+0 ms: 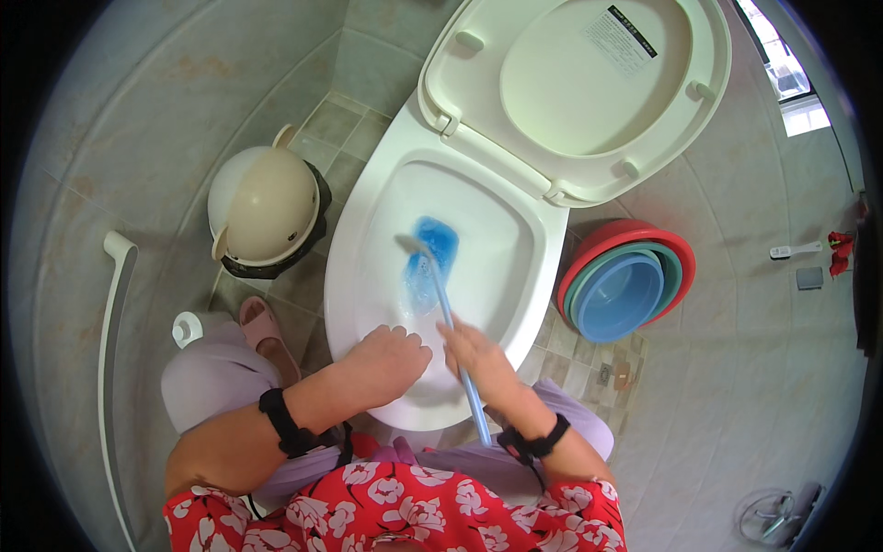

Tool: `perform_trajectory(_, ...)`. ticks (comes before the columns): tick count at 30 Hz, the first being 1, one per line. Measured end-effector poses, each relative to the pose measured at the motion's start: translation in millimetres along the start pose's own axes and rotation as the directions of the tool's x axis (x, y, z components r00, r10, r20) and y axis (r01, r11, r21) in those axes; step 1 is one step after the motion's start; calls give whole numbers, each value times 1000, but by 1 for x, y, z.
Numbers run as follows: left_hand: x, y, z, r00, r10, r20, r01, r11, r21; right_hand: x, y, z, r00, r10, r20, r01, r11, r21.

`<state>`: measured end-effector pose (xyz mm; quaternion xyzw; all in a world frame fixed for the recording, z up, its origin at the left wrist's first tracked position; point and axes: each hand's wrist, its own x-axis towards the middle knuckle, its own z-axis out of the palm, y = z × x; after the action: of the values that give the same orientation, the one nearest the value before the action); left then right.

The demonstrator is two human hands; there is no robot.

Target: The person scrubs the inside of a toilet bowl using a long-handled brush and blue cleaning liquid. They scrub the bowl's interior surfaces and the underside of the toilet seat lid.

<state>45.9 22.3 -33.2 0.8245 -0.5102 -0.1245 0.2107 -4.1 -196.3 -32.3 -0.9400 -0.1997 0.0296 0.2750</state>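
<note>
In the head view, a white toilet bowl stands before me with its seat and lid raised. Blue water lies at its bottom, with some foam. My right hand holds the blue handle of a toilet brush, whose blurred, pale head reaches to the edge of the blue water. Over the bowl's front part, my left hand is curled in a loose fist, to the left of the handle; whether anything is inside it is hidden. Both wrists wear black straps.
A beige bin with a black bag stands left of the toilet. Nested plastic basins lean at its right. A white grab rail runs along the left wall. A white bottle is beside my knee, near a pink slipper.
</note>
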Motion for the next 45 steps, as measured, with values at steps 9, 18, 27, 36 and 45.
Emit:
perform_trajectory(9, -2, -3, -2, 1000, -23, 9, 23, 999, 34, -16, 6, -2, 999, 12, -33, -14, 998, -58)
perform_trajectory(18, 0, -1, -5, 1000, -19, 23, 18, 999, 45, 12, 38, -1, 972, 137, -190, -146, 989, -37)
perform_trajectory(27, -1, 0, -8, 999, -21, 41, 19, 999, 50, 25, 56, -61, 891, 354, -283, -338, 935, 104)
perform_trajectory(36, 4, 1, -4, 999, -23, 35, 22, 999, 26, 48, 59, -58, 929, 277, -246, -260, 960, 103)
perform_trajectory(45, 11, 0, 3, 999, -9, 36, 8, 999, 31, 66, 57, -40, 944, 154, -291, -146, 988, 52)
